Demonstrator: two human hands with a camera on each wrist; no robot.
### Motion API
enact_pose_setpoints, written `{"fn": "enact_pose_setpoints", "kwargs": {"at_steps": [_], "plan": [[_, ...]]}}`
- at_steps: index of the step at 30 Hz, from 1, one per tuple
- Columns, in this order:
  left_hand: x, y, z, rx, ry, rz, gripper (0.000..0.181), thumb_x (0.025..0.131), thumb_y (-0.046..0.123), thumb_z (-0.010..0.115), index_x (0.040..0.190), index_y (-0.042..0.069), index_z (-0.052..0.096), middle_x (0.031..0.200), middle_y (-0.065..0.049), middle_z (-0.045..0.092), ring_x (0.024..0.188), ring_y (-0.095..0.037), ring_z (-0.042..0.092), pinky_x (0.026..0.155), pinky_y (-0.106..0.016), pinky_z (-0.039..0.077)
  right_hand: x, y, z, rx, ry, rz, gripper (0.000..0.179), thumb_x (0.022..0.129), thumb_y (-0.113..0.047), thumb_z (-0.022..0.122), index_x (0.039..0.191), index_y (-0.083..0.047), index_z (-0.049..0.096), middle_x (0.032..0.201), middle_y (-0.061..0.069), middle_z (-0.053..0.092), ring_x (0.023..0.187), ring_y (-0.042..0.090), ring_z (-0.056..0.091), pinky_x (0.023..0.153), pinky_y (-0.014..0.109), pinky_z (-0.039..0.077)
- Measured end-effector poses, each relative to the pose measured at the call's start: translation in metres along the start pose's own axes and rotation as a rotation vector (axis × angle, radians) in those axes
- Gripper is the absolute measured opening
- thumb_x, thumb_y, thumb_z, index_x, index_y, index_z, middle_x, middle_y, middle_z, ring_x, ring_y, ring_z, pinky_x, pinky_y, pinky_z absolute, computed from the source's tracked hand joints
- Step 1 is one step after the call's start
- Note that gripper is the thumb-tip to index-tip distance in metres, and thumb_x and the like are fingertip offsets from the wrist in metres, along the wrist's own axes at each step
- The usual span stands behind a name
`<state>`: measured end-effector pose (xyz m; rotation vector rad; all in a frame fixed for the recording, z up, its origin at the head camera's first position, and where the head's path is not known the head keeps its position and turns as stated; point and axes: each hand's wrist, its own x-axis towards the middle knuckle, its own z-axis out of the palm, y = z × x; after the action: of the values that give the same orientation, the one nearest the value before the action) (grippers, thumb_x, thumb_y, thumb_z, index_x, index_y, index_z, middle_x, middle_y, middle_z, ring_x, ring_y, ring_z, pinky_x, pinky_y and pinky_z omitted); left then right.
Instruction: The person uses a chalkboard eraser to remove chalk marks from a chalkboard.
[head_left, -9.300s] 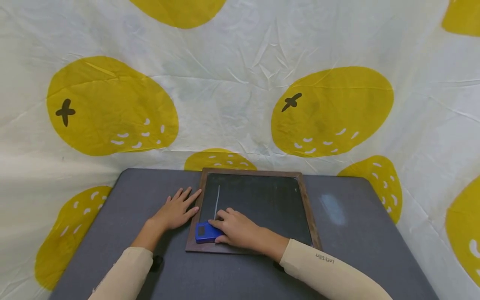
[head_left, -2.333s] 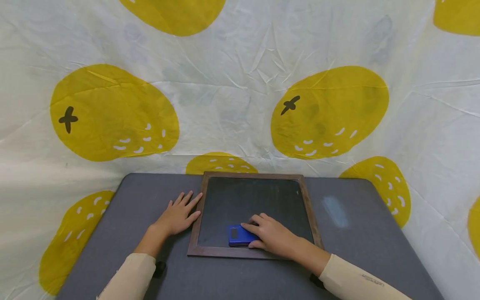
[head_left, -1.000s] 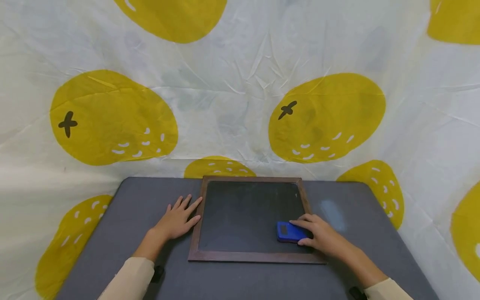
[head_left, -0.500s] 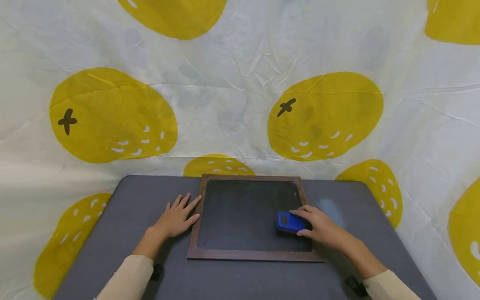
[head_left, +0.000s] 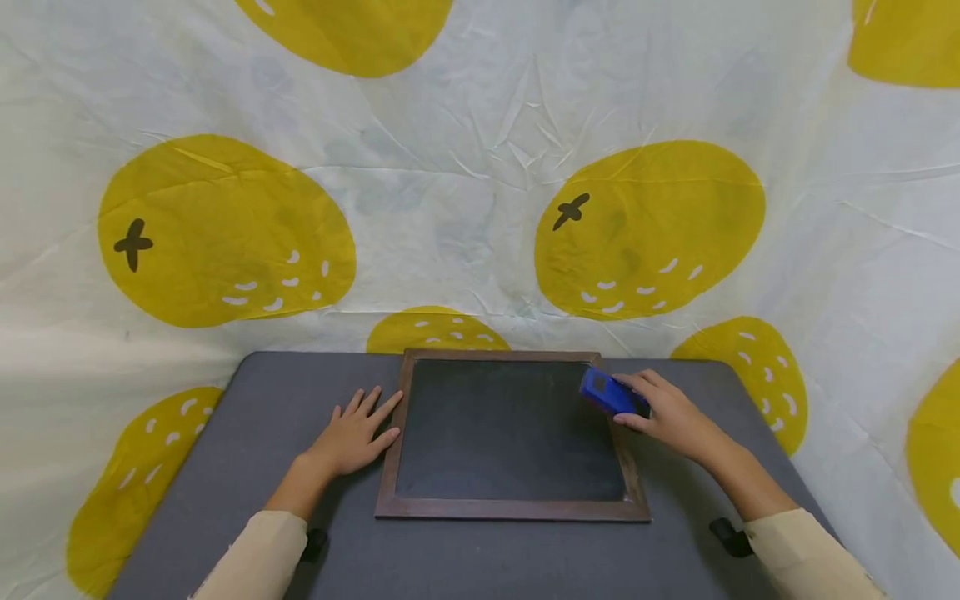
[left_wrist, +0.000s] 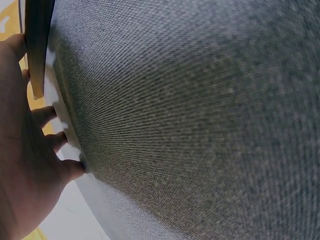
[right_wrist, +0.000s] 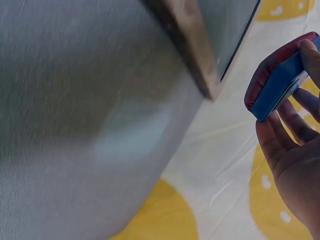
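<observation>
A chalkboard in a brown wooden frame lies on the table, its dark surface showing no chalk line. With fingers and thumb, my right hand grips a blue chalkboard eraser, tilted over the board's upper right frame edge. The right wrist view shows the eraser held in the air, its dark red felt side apart from the board. My left hand lies with fingers spread against the frame's left side; in the left wrist view its fingers reach past the frame edge.
The dark grey table has a pale chalky smear right of the board. Behind the table hangs a white cloth printed with large yellow fruit shapes.
The white chalk line on the board's left part is gone. My right hand has moved the eraser rightward along the lower board, then up toward the far right corner. The left hand stays put.
</observation>
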<state>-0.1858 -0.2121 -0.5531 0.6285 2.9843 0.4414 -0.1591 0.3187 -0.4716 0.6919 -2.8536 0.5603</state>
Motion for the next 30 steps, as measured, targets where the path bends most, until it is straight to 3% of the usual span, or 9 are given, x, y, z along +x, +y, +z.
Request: {"fn": "enact_pose_setpoints", "kwargs": {"at_steps": [4, 11, 24, 30], "plan": [[0.001, -0.001, 0.001, -0.005, 0.005, -0.005, 0.066, 0.107, 0.051, 0.048, 0.165, 0.026, 0.029, 0.169, -0.022, 0.026, 0.154, -0.054, 0.020, 0.111, -0.083, 0.020, 0.000, 0.015, -0.007, -0.022, -0.005, 0.067, 0.063, 0.092, -0.027, 0.081, 0.142, 0.003, 0.057, 0.119, 0.023, 0.060, 0.097, 0.033, 0.062, 0.076, 0.046, 0.055], [0.002, -0.001, 0.002, -0.005, 0.004, -0.006, 0.066, 0.107, 0.051, 0.047, 0.165, 0.025, 0.029, 0.168, -0.023, 0.027, 0.153, -0.054, 0.021, 0.110, -0.083, 0.020, -0.008, 0.042, -0.007, -0.041, 0.002, 0.201, 0.068, 0.094, -0.032, 0.078, 0.143, 0.008, 0.052, 0.126, 0.031, 0.056, 0.104, 0.043, 0.061, 0.083, 0.061, 0.054], [0.002, 0.003, -0.004, 0.001, -0.025, -0.026, 0.066, 0.107, 0.052, 0.047, 0.166, 0.027, 0.028, 0.169, -0.021, 0.025, 0.155, -0.052, 0.020, 0.112, -0.082, 0.020, -0.028, 0.075, 0.004, -0.013, -0.004, 0.432, 0.078, 0.097, -0.042, 0.072, 0.138, 0.020, 0.045, 0.124, 0.045, 0.049, 0.098, 0.051, 0.057, 0.076, 0.061, 0.052], [0.003, 0.004, -0.006, -0.001, -0.023, -0.027, 0.066, 0.107, 0.051, 0.048, 0.165, 0.027, 0.028, 0.169, -0.021, 0.026, 0.154, -0.052, 0.020, 0.112, -0.082, 0.020, -0.031, 0.079, 0.014, -0.024, -0.032, 0.518, 0.078, 0.099, -0.045, 0.068, 0.132, 0.023, 0.044, 0.118, 0.047, 0.049, 0.095, 0.053, 0.058, 0.075, 0.062, 0.051]]}}
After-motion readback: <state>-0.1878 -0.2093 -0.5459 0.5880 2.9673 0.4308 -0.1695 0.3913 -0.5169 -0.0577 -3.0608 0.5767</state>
